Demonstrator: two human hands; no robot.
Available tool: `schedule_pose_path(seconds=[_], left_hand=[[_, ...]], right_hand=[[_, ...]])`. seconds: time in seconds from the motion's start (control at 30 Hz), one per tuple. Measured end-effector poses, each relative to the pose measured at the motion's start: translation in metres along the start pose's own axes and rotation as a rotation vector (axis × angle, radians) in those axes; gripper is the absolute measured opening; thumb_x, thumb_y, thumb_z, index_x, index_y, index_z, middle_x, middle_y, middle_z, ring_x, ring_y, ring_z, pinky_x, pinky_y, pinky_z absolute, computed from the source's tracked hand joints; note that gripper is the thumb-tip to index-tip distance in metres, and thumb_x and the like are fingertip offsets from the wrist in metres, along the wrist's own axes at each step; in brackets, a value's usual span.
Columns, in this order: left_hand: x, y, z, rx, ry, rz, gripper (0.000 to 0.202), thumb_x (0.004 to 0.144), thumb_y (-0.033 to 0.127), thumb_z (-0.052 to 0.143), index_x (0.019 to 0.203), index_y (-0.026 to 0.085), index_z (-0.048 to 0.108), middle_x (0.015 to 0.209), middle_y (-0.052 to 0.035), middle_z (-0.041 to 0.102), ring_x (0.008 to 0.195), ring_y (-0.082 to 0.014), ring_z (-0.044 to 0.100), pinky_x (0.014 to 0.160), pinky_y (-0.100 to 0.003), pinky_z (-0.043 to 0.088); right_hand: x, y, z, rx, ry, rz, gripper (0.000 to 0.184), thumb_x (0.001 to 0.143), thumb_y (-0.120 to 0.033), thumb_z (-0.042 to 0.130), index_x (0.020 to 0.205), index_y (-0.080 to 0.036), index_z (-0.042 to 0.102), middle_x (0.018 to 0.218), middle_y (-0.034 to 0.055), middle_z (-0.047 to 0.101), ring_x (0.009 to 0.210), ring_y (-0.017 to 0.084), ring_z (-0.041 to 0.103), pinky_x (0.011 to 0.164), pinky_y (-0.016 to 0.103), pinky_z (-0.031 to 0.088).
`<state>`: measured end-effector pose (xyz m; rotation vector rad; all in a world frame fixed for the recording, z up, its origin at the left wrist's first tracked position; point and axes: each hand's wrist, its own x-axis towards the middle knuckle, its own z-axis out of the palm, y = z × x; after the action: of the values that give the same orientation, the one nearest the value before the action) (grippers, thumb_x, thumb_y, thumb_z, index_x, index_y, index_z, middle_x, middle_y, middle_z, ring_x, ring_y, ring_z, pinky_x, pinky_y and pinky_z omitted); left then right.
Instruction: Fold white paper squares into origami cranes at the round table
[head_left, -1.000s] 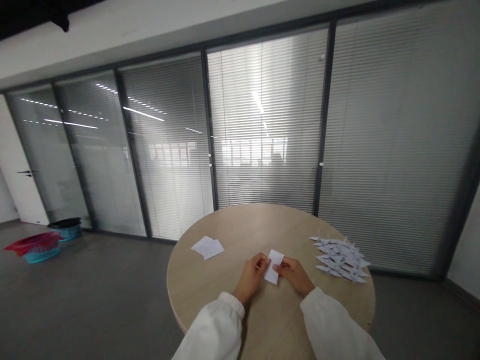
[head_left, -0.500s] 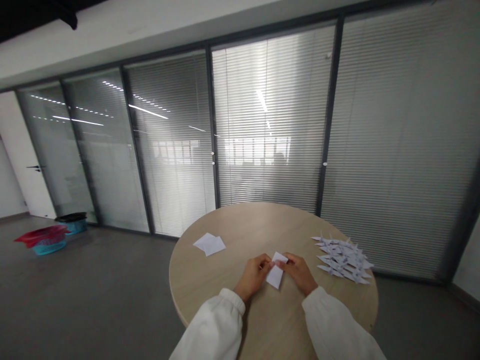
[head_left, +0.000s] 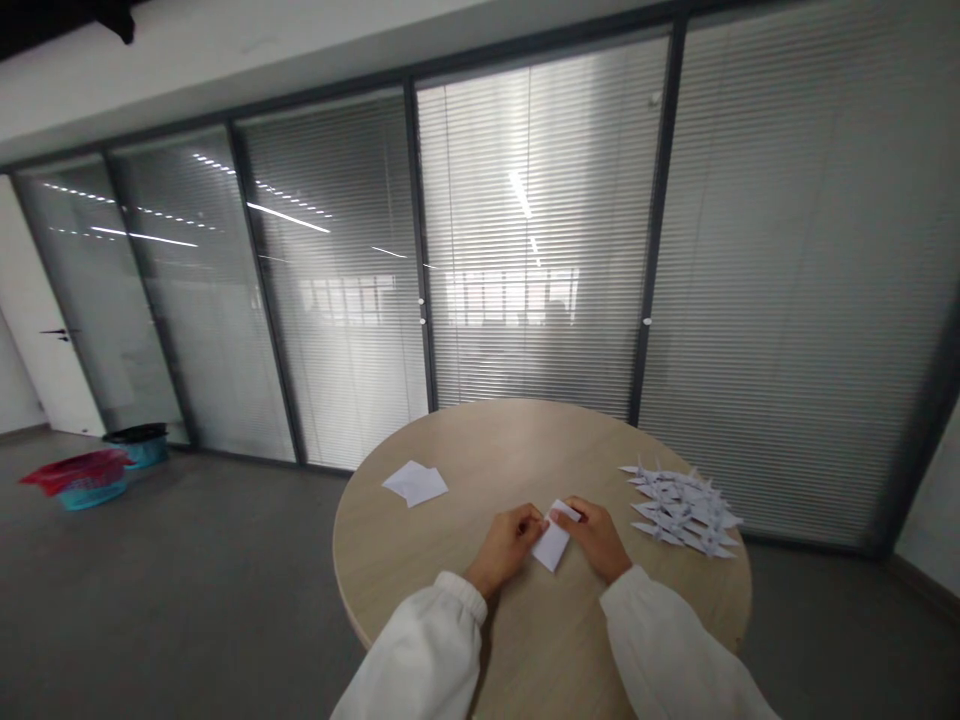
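A small folded white paper [head_left: 553, 545] lies on the round wooden table [head_left: 465, 590] between my two hands. My left hand [head_left: 510, 540] pinches its left edge with the fingers closed. On the other side my right hand [head_left: 596, 535] pinches the paper's upper right corner, fingers curled over it. Both arms are in white sleeves.
Two flat white paper sheets [head_left: 415, 483] lie on the table's left part. A pile of several folded paper cranes [head_left: 682, 508] sits on its right part. Glass walls with blinds stand behind. Red and teal baskets [head_left: 75, 480] and a dark bin sit on the floor at left.
The paper went from held up a little to lower near the table. Its top edge now looks folded down, and my right hand's fingers have shifted to its upper corner.
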<state>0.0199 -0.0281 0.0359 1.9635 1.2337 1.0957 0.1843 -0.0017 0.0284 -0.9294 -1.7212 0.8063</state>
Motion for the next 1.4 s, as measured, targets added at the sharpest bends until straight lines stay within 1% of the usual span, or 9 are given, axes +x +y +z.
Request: schedule_pose_path(seconds=[0.17,0.43,0.67,0.93,1.03,1.1,1.23,1.3,1.4], left_hand=[[0.001,-0.003,0.001,-0.04,0.01,-0.017,0.033,0.077,0.042,0.044,0.074,0.013,0.057,0.057,0.001,0.052,0.051,-0.0088,0.045,0.051,-0.019,0.034],[-0.002,0.004,-0.001,0.071,0.007,-0.02,0.034,0.081,0.043,0.035,0.073,0.016,0.054,0.052,0.0014,0.053,0.049,-0.0104,0.048,0.052,-0.02,0.035],[-0.002,0.002,0.002,0.251,0.027,0.011,0.027,0.083,0.039,0.034,0.071,0.019,0.047,0.058,-0.0002,0.053,0.054,-0.0126,0.048,0.052,-0.021,0.031],[-0.004,0.001,0.001,0.371,0.001,0.013,0.038,0.084,0.046,0.028,0.065,0.019,0.048,0.056,-0.0016,0.054,0.052,-0.0131,0.049,0.051,-0.022,0.031],[-0.005,0.007,-0.004,0.255,-0.008,-0.01,0.044,0.085,0.046,0.024,0.06,0.018,0.047,0.049,0.0006,0.05,0.047,-0.011,0.047,0.053,-0.021,0.035],[-0.005,0.009,-0.007,0.1,0.03,-0.012,0.044,0.085,0.046,0.023,0.064,0.017,0.048,0.053,0.0002,0.052,0.049,-0.0104,0.049,0.054,-0.021,0.039],[-0.002,0.008,-0.011,-0.263,0.101,0.028,0.034,0.082,0.045,0.034,0.099,0.018,0.045,0.087,-0.0066,0.058,0.071,-0.0138,0.055,0.051,-0.02,0.044],[0.0,0.008,-0.013,-0.36,0.073,0.043,0.038,0.081,0.042,0.039,0.112,0.02,0.039,0.097,-0.0088,0.056,0.079,-0.0154,0.055,0.053,-0.022,0.047],[-0.001,0.008,-0.013,-0.352,-0.041,0.093,0.033,0.079,0.035,0.047,0.108,0.02,0.051,0.102,-0.0094,0.054,0.087,-0.018,0.054,0.06,-0.023,0.048]], right_hand=[[-0.001,0.002,-0.001,-0.03,0.088,0.006,0.031,0.073,-0.046,0.051,0.064,-0.017,0.054,0.056,-0.0019,0.05,0.053,0.013,0.046,0.048,0.021,0.034],[-0.001,0.008,0.006,-0.065,0.137,-0.01,0.029,0.076,-0.045,0.048,0.07,-0.018,0.054,0.06,-0.0011,0.053,0.055,0.014,0.048,0.05,0.021,0.035],[-0.002,0.004,0.006,-0.079,0.123,-0.035,0.027,0.077,-0.043,0.048,0.071,-0.018,0.054,0.063,-0.0004,0.054,0.058,0.015,0.049,0.053,0.022,0.036],[0.001,0.009,0.003,0.01,0.11,0.003,0.031,0.075,-0.046,0.049,0.07,-0.016,0.056,0.059,-0.0009,0.053,0.055,0.013,0.048,0.05,0.021,0.036],[0.003,0.014,0.002,0.113,0.105,0.036,0.034,0.072,-0.048,0.053,0.071,-0.015,0.058,0.062,0.0,0.056,0.056,0.014,0.049,0.051,0.022,0.038],[0.005,0.017,0.001,0.209,0.101,0.068,0.035,0.071,-0.048,0.055,0.072,-0.014,0.059,0.064,0.0006,0.058,0.058,0.015,0.051,0.054,0.022,0.039],[0.007,0.021,0.002,0.456,0.039,0.169,0.035,0.066,-0.048,0.061,0.075,-0.014,0.06,0.069,0.002,0.061,0.065,0.018,0.055,0.06,0.026,0.043],[0.006,0.02,0.004,0.528,-0.025,0.19,0.035,0.066,-0.047,0.062,0.077,-0.014,0.061,0.071,0.0029,0.062,0.069,0.019,0.056,0.063,0.027,0.044],[0.003,0.013,0.005,0.561,-0.117,0.196,0.034,0.066,-0.045,0.063,0.08,-0.014,0.061,0.071,0.0028,0.062,0.07,0.02,0.057,0.064,0.027,0.045]])
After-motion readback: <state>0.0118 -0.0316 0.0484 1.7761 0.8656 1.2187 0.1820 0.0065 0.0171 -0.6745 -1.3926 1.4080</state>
